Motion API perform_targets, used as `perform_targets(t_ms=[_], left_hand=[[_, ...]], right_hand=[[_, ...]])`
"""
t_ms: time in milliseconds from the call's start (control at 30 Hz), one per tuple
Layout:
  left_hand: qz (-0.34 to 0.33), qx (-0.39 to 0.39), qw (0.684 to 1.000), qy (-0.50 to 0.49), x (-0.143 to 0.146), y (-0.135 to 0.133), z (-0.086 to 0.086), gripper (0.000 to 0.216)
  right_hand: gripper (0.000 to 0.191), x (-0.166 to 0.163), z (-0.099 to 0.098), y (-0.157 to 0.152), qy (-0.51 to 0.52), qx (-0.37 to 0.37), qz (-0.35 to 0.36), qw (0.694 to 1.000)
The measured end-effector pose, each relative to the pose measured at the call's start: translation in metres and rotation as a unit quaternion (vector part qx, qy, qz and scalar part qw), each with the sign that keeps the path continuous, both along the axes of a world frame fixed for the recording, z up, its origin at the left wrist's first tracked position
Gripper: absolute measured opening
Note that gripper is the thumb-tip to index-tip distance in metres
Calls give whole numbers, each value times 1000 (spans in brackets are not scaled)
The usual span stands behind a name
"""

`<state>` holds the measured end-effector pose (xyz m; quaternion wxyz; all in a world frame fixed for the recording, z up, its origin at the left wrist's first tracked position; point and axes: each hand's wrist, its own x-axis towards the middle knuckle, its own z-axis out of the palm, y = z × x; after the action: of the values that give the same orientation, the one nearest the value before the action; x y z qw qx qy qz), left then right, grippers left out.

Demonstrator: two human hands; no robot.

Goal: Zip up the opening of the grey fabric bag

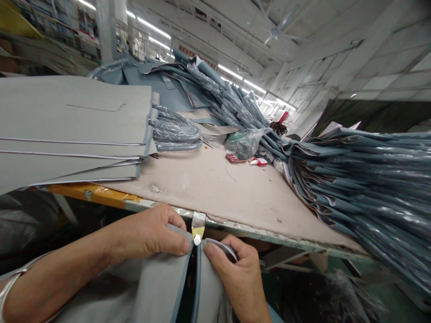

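Below the table's front edge, my left hand (153,235) is closed, its thumb and fingers pinching the left blue-trimmed edge of a grey fabric piece (161,278). My right hand (235,269) pinches the facing edge, where the material curls between thumb and forefinger. Between the hands sits a small white knob (197,240) under a yellow and clear taped tab (198,223) fixed to the table edge. Both trimmed edges come together just beneath this knob. Lower down they spread apart around a dark gap. The fabric's lower part runs out of view.
A stack of grey panels (74,121) lies on the left of the table (215,184). Blue plastic-wrapped bundles (363,179) pile up at right and at the back (232,98). Near the middle are a clear plastic bag (245,142), a red box (235,158) and a red-and-white bottle (258,161).
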<state>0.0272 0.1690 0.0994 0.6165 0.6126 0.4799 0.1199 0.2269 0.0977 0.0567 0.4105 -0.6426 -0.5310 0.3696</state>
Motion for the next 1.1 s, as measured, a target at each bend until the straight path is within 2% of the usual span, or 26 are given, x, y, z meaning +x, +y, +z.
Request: perform_targets(t_ms=[300,533,767,933,1100], left_hand=[[-6,-19,1000,-19,0,3,-4,32],[41,-48,997,-51,0,0,-12,32],[52,-43,997,-39,3,0,-9,30],[33,-19,999,-25,2,1,-9,37],[-21,1,999,-28,-7,3,-17,43]], right_hand=[[41,1,2,2,4,5,9,1000],[41,0,2,2,27,6,9,1000],[40,-2,7,4,26,5,8,1000],[40,-4,10,3,37,9,6,999],[41,-2,7,3,29,12,8,999]])
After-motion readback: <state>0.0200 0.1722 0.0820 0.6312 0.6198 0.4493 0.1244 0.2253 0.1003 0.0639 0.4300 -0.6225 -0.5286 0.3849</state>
